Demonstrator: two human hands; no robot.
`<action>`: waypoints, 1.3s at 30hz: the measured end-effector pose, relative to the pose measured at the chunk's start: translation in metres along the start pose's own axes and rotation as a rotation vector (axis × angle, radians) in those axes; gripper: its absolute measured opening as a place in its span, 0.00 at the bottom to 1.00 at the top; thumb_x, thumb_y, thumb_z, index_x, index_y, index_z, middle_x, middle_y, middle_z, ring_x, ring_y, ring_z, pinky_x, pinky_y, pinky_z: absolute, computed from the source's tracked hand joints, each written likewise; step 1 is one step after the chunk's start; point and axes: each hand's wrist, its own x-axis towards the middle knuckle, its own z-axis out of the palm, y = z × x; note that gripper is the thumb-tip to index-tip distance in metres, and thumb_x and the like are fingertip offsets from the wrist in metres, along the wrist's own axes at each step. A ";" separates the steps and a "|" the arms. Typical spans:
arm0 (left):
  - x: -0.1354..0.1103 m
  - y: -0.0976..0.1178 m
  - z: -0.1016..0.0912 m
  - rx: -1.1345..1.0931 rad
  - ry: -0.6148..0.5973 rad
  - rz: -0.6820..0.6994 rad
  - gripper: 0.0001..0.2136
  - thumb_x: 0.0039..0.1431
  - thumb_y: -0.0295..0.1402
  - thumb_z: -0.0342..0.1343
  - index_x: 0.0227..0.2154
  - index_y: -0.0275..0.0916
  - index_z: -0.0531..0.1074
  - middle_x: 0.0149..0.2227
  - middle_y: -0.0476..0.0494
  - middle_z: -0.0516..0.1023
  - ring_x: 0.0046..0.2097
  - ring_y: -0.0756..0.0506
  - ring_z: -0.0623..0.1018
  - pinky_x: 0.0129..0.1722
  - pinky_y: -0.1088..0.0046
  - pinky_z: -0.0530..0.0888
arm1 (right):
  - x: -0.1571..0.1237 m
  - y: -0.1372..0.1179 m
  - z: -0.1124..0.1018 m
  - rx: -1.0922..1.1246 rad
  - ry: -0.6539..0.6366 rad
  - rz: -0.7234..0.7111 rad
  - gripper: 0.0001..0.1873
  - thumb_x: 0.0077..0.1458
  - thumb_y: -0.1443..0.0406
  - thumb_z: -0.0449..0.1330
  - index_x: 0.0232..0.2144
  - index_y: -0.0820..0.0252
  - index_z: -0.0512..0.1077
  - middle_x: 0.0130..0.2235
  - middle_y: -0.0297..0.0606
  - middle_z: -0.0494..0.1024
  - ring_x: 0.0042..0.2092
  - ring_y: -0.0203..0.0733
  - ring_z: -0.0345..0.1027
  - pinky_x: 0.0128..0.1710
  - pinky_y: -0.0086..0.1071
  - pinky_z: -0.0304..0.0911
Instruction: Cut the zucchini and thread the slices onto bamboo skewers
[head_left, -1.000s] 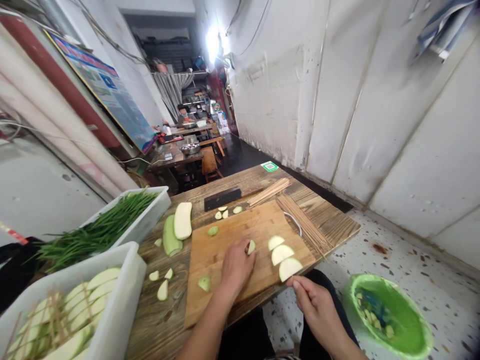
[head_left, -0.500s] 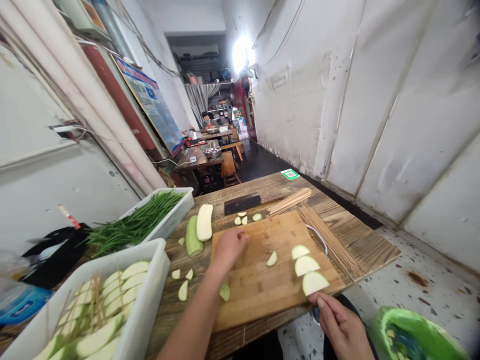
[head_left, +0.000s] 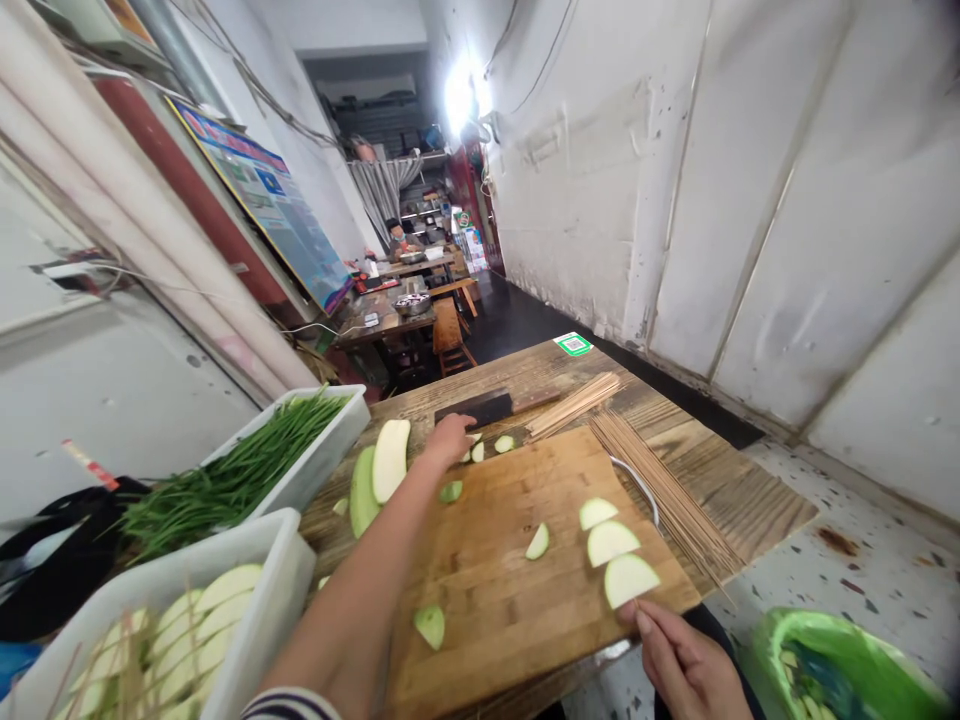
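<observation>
My right hand (head_left: 686, 655) is closed around the near end of a skewer, mostly hidden by the hand. Threaded in a row on it are three half-round slices of pale green squash (head_left: 613, 543), lying at the right of the wooden cutting board (head_left: 510, 580). My left hand (head_left: 450, 438) reaches past the board's far left corner, fingers stretched towards small squash offcuts (head_left: 478, 450) beside a cleaver (head_left: 484, 408). Other small pieces lie on the board: a wedge (head_left: 538, 541) in the middle, a green piece (head_left: 451, 491) below my left hand and another piece (head_left: 430, 626) nearer me.
Two peeled squash lengths (head_left: 391, 460) lie left of the board. White tubs hold green chives (head_left: 247, 465) and skewered slices (head_left: 217, 610). Bundles of bare skewers (head_left: 660, 490) lie at right. A green-lined bin (head_left: 847, 640) stands on the floor. A person (head_left: 401, 240) sits farther back.
My left hand has moved away from me, from the board to the offcuts by the cleaver. A green piece now shows where it was. The right hand keeps its hold on the skewer.
</observation>
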 end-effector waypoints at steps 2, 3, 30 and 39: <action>0.004 0.002 -0.002 0.032 -0.028 0.010 0.11 0.51 0.37 0.55 0.36 0.40 0.76 0.45 0.39 0.76 0.47 0.42 0.73 0.44 0.71 0.66 | 0.001 0.000 -0.001 0.002 0.007 -0.005 0.16 0.57 0.56 0.52 0.35 0.61 0.74 0.19 0.31 0.66 0.20 0.35 0.57 0.19 0.24 0.58; 0.005 0.004 -0.002 0.047 -0.048 0.004 0.11 0.50 0.39 0.56 0.32 0.40 0.77 0.42 0.38 0.77 0.46 0.41 0.74 0.43 0.71 0.66 | 0.001 0.000 -0.001 0.004 0.010 -0.003 0.16 0.57 0.57 0.52 0.34 0.61 0.74 0.20 0.32 0.67 0.20 0.35 0.57 0.18 0.24 0.57; -0.144 0.049 -0.005 -1.559 -0.460 -0.101 0.12 0.52 0.34 0.58 0.38 0.32 0.73 0.36 0.40 0.76 0.21 0.60 0.66 0.15 0.88 0.59 | -0.011 -0.050 0.011 -0.160 -0.148 -0.273 0.15 0.62 0.63 0.46 0.32 0.61 0.71 0.24 0.35 0.71 0.25 0.37 0.64 0.27 0.26 0.59; -0.175 0.054 -0.001 -1.707 -0.431 -0.139 0.14 0.48 0.35 0.61 0.36 0.31 0.73 0.34 0.42 0.75 0.19 0.62 0.60 0.14 0.89 0.55 | -0.024 -0.061 0.012 -0.206 -0.212 -0.259 0.16 0.62 0.63 0.44 0.29 0.60 0.69 0.24 0.34 0.69 0.25 0.37 0.62 0.27 0.27 0.58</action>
